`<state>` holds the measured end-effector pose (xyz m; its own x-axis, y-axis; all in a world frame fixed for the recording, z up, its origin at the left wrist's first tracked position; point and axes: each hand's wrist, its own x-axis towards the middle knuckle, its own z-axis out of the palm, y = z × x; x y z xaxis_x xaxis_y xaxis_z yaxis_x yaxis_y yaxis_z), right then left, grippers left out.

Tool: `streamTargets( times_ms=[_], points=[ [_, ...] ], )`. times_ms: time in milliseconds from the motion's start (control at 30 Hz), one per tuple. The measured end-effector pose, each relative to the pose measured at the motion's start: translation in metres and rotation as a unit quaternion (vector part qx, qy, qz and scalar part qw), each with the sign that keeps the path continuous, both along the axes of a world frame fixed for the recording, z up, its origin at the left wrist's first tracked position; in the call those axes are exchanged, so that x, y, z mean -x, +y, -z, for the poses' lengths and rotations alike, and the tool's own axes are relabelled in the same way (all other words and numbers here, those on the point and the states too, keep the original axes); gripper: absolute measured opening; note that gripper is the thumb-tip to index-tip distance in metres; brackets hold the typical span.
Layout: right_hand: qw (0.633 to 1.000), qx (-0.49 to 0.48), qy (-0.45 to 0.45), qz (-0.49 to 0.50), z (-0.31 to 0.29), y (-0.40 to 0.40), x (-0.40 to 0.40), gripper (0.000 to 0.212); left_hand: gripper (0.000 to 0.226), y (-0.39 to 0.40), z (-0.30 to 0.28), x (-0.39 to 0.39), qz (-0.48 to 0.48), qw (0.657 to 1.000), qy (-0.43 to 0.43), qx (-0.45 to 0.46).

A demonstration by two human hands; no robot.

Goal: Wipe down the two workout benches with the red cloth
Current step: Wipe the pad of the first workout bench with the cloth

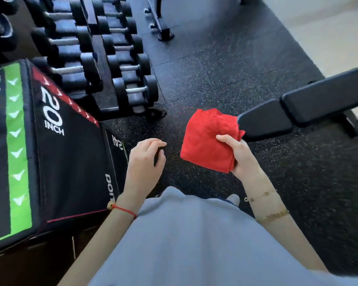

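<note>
My right hand [239,155] grips a folded red cloth [207,139] in the air above the floor, thumb on top. A black padded workout bench [310,106] stretches from the right edge toward the cloth, and its near end sits just behind the cloth's right corner. My left hand [146,162] hangs to the left of the cloth with loosely curled fingers and holds nothing. At the top of the view only the black metal foot of a second bench frame [160,23] shows.
A black plyo box [50,141] marked "20 INCH" with a green stripe stands at the left. Behind it is a rack of several black dumbbells [103,54]. The floor is speckled black rubber matting [225,69], with pale flooring at the top right.
</note>
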<state>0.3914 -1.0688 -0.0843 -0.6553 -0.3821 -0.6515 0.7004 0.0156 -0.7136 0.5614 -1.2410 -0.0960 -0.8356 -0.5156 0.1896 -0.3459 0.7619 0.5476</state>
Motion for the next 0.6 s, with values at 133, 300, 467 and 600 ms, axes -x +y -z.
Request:
streamTargets(
  times_ms=[133, 300, 467, 600],
  points=[
    [0.999, -0.005, 0.006, 0.045, -0.005, 0.071, 0.032, 0.019, 0.019, 0.054, 0.0, 0.051, 0.037, 0.999, 0.008, -0.009],
    [0.995, -0.026, 0.024, 0.095, -0.008, 0.162, 0.079, 0.02, 0.018, 0.128, 0.012, 0.119, 0.065, 0.997, 0.007, -0.031],
    [0.991, -0.018, 0.028, 0.128, -0.006, 0.236, 0.122, 0.017, 0.019, 0.189, 0.019, 0.179, 0.08, 0.996, 0.002, -0.043],
    [0.988, -0.025, 0.027, 0.15, -0.002, 0.273, 0.153, 0.019, 0.019, 0.219, 0.017, 0.219, 0.091, 0.994, -0.01, -0.052]
  ],
)
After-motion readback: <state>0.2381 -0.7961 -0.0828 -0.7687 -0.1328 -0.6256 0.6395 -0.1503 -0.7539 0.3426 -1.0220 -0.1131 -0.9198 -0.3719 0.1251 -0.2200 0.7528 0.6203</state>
